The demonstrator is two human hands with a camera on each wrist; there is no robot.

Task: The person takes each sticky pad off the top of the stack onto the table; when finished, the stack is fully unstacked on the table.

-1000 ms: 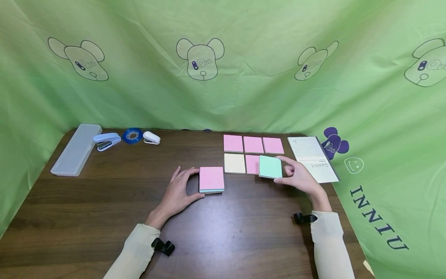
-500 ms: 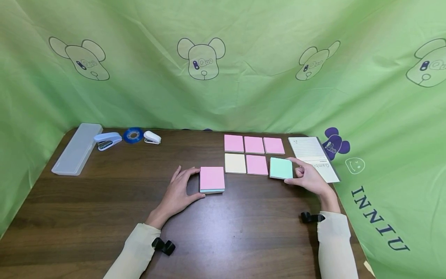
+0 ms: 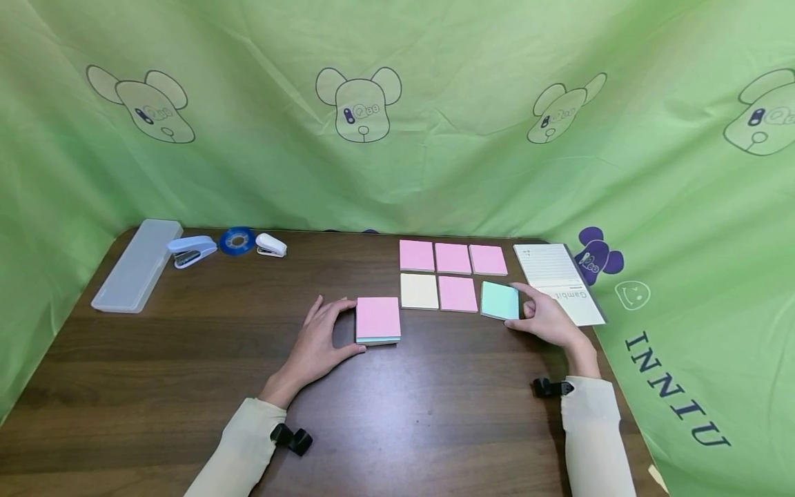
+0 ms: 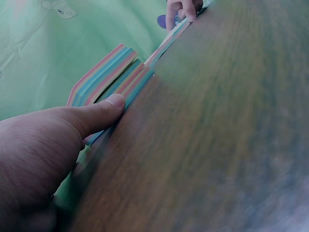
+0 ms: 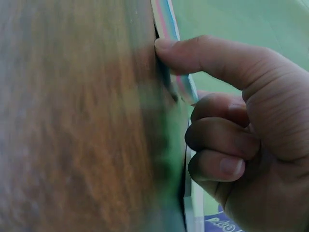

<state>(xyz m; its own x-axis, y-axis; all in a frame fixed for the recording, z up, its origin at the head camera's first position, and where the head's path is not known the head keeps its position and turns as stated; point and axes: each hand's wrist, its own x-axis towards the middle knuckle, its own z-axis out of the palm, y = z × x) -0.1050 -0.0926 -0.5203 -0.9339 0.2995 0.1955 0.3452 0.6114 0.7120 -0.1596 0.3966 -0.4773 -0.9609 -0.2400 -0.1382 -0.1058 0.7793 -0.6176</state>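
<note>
Centrally, on the dark wooden worktop [image 3: 186, 359], the left hand [image 3: 317, 342] rests with fingers spread and nearly straight against the left side of a pink-topped sticky-note pad [image 3: 377, 319]; the left wrist view shows its thumb pressed against the pad's striped edge. Right of this, the right hand [image 3: 549, 321] pinches a mint-green sticky-note pad [image 3: 499, 300] by its right edge, thumb on the near side and index finger at the far corner, the other fingers curled under; the pad lies at the worktop near the right end of a grid of notes. That grid comprises three pink sticky notes [image 3: 453, 257] in the far row and, in the near row, a pale yellow sticky note [image 3: 419, 290] beside another pink note [image 3: 458, 293]. Just right of the green pad lies a lined notebook [image 3: 559, 279]. At the far left corner stand a translucent pencil case [image 3: 136, 266], a blue stapler [image 3: 191, 250], a blue tape roll [image 3: 237, 241] and a small white stapler [image 3: 270, 245]. A green cloth with bear prints [image 3: 397, 124] encloses the scene.
</note>
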